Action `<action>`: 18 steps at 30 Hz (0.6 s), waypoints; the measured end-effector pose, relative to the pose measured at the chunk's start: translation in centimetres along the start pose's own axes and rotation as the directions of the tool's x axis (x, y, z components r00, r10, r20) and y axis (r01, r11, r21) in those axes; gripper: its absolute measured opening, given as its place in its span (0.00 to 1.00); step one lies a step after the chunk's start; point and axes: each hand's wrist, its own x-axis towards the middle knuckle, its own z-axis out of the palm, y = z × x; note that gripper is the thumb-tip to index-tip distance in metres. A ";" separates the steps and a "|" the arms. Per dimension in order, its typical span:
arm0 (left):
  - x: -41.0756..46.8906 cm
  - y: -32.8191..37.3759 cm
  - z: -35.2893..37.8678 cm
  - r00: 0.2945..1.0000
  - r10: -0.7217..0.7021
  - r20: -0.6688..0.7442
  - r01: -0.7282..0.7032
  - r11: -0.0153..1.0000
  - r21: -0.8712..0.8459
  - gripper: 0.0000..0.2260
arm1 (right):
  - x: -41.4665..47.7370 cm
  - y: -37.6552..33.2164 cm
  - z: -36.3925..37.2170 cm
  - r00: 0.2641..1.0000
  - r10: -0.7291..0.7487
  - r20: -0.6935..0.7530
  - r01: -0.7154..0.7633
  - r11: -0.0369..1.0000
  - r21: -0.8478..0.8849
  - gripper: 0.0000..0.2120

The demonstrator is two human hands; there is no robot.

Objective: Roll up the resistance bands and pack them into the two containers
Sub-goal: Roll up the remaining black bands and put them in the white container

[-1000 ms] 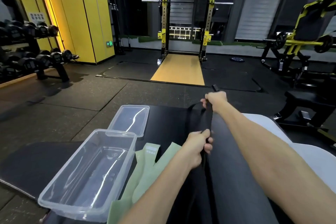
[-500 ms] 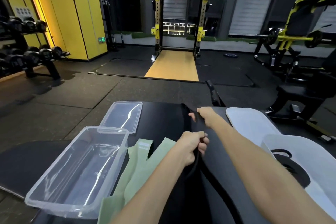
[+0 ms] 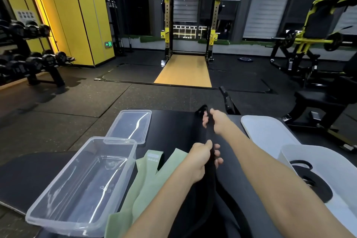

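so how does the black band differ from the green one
The black band is dark and gripped by the left hand and right hand; the green band is pale and lies untouched on the bench. The black band runs straight between the hands; the green band lies slack, folded over. Neither is packed yet.

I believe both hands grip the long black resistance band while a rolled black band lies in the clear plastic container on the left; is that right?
The head view shows the clear plastic container empty; the rolled black band lies in the white container on the right. The left hand and right hand grip the long black resistance band.
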 end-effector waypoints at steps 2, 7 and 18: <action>0.1 -0.4 0.2 1.000 -0.023 0.003 0.023 1.000 0.017 0.14 | -0.3 1.5 -1.4 0.996 0.090 0.010 -0.089 0.994 -0.064 0.10; 0.5 -0.7 0.6 1.000 0.012 -0.027 -0.012 1.000 -0.003 0.14 | -3.0 3.2 -2.9 0.980 0.171 0.097 -0.156 0.977 -0.142 0.10; -2.2 -3.1 -0.6 0.973 -0.017 0.229 -0.023 0.985 0.170 0.13 | -6.8 0.5 -1.8 0.997 0.059 0.041 -0.058 0.997 -0.043 0.14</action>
